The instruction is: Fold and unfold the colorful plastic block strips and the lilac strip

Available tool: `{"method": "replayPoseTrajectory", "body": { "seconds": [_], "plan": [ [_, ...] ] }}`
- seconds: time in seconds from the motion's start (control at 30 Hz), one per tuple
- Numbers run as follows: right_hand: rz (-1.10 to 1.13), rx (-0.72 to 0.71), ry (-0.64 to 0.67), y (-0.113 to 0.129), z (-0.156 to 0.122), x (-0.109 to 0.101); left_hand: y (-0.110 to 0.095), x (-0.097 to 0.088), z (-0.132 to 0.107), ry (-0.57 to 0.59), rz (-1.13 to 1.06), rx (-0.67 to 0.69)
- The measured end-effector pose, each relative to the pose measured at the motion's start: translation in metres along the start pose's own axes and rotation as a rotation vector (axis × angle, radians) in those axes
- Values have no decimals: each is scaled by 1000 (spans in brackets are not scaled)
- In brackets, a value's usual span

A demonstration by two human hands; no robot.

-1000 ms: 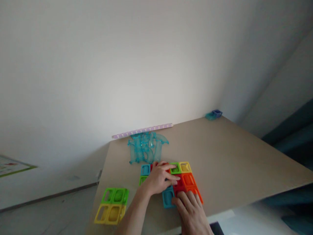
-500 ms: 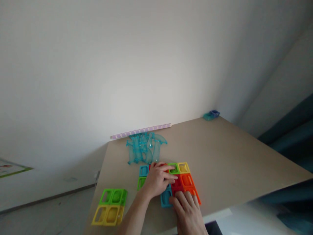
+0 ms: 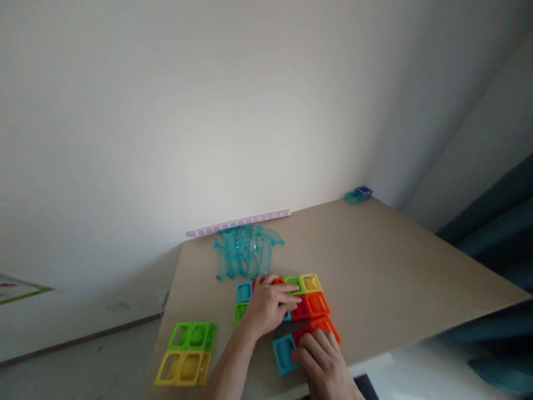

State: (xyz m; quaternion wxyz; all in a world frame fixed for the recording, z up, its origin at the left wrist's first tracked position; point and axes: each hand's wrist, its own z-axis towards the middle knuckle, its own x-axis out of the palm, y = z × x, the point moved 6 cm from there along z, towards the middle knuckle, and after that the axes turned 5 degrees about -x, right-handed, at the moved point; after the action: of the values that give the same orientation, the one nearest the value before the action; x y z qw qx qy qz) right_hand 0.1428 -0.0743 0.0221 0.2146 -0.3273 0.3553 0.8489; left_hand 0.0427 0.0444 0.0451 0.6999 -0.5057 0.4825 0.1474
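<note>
A flat patch of square plastic tiles (image 3: 310, 294) in red, orange, green, yellow and blue lies on the beige table (image 3: 375, 261). My left hand (image 3: 268, 305) rests palm-down on the patch's middle, fingers stretched flat over the red and green tiles. My right hand (image 3: 327, 361) lies at the near edge, fingers spread on a red tile and an orange one. A blue tile (image 3: 283, 351) sits beside its fingertips, turned a little askew and apart from the patch.
A separate block of green and yellow tiles (image 3: 187, 353) lies near the table's left front corner. Clear turquoise curved pieces (image 3: 245, 253) are heaped behind the patch. A lilac strip (image 3: 239, 223) runs along the wall edge. Small blue pieces (image 3: 358, 194) sit at the far corner.
My right hand has drawn toward me, and the blue tile at the patch's near left has come away and turned slightly. My left hand has stayed pressed on the tiles.
</note>
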Motion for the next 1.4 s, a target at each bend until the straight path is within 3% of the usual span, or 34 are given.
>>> {"method": "replayPoseTrajectory", "body": {
  "seconds": [0.13,0.37,0.67,0.83,0.9,1.03,1.1,1.17,1.27,1.33,1.4],
  "plan": [
    [-53,-64,21,8,-9,7,3,2,1,9,-22,-28],
    [-159,-62,-158,24,-8,45,7,6,10,103,-90,-126],
    [-172,71,63,36,31,74,6,7,10,111,-117,-140],
    [-177,66,45,34,30,76,1,0,2,56,-128,-110],
    [-191,36,-23,35,30,71,1,-9,-12,-19,-143,-104],
    [-184,1,-67,38,32,66,14,-42,-67,-358,-65,-118],
    [-159,25,-19,38,34,67,30,-58,-104,-576,120,-236],
    [-139,49,5,39,34,67,53,-67,-141,-723,348,-469],
    [-106,68,19,39,35,68,95,-62,-187,-675,493,-814],
    [-83,75,28,38,35,70,117,-51,-203,-567,369,-807],
    [-57,80,35,38,36,69,128,-47,-215,-559,240,-746]
  ]
}}
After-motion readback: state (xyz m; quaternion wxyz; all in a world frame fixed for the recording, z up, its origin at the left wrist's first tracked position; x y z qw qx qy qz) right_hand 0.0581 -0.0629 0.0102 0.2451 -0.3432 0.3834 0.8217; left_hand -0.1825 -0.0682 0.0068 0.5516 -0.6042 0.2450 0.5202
